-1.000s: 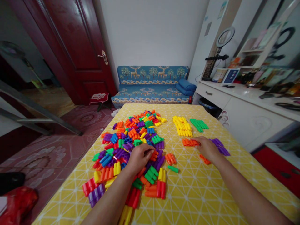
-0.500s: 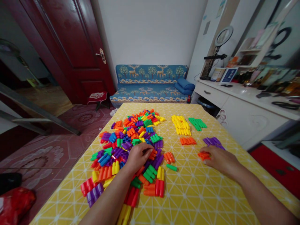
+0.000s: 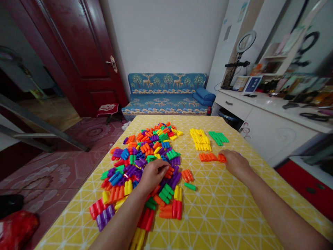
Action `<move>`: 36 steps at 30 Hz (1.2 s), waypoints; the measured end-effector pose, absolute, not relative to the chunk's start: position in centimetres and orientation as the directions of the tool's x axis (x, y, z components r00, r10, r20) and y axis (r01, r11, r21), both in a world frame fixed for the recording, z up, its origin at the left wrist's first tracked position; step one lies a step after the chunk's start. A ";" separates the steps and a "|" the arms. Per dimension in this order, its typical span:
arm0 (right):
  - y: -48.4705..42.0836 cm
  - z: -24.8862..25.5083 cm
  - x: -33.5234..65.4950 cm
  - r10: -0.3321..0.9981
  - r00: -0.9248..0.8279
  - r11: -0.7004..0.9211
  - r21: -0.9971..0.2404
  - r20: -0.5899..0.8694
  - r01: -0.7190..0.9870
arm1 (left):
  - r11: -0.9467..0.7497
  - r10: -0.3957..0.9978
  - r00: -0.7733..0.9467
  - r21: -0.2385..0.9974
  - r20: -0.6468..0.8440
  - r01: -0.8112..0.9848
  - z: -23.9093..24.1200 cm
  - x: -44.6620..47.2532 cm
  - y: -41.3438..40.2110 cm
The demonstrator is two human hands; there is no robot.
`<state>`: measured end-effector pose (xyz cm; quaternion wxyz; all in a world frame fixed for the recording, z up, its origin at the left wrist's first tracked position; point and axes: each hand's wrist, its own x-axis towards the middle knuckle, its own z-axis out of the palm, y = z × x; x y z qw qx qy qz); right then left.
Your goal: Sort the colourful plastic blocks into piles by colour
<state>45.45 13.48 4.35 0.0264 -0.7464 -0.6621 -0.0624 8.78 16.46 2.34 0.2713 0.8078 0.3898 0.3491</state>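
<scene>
Grasping the orange block (image 3: 222, 158) beside the orange row (image 3: 207, 157) with right fingers (image 3: 225, 153), I judge this placement; next, align, release. Left fingers (image 3: 163, 163): hold indeterminate.

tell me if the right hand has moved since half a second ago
Yes: the right hand has moved forward and slightly left, closer to the unmoved yellow blocks.

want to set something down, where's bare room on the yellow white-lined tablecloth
The tablecloth is bare between the red-and-yellow plastic tube block and right forearm, also beyond the yellow plastic tube cluster; the multicoloured plastic tube pile crowds its left.
</scene>
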 end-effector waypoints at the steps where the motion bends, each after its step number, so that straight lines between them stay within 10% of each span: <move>1: 13.8 4.1 45.6 0.987 0.081 -0.085 0.026 0.139 0.996 | -0.546 0.821 0.452 0.712 0.350 0.441 2.4 8.8 16.4; 14: 13.7 2.3 42.0 0.909 -0.033 0.169 -0.296 0.416 0.940 | -0.553 0.818 0.447 0.707 0.362 0.441 2.6 8.8 16.4; 22: 13.7 3.6 29.2 0.900 -0.301 0.430 -0.528 0.315 0.732 | -0.502 0.863 0.288 0.774 0.416 0.387 3.0 8.8 16.1; 36: 13.0 3.2 26.1 0.889 -0.220 0.391 -0.418 0.401 0.820 | -0.498 0.867 0.238 0.786 0.438 0.366 3.1 8.7 16.0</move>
